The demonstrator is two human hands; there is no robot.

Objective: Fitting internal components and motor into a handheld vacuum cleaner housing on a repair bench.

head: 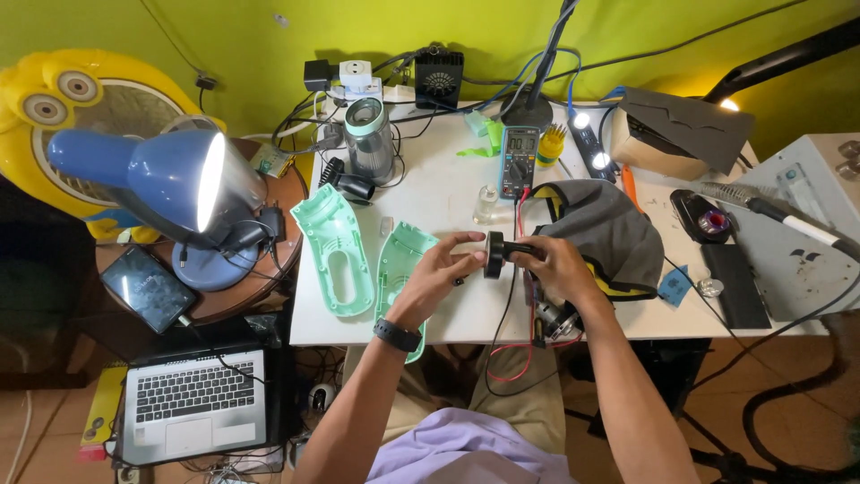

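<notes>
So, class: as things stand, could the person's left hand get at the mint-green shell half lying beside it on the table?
Probably yes. The left hand hovers just right of the nearer green shell half, with nothing lying between them. However, its fingers touch the black part that the right hand holds.

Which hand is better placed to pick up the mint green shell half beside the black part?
Left. The left hand hovers right over the nearer green shell half, only its fingers touching the black round part. The right hand grips that part's stem and sits farther from the shell.
</notes>
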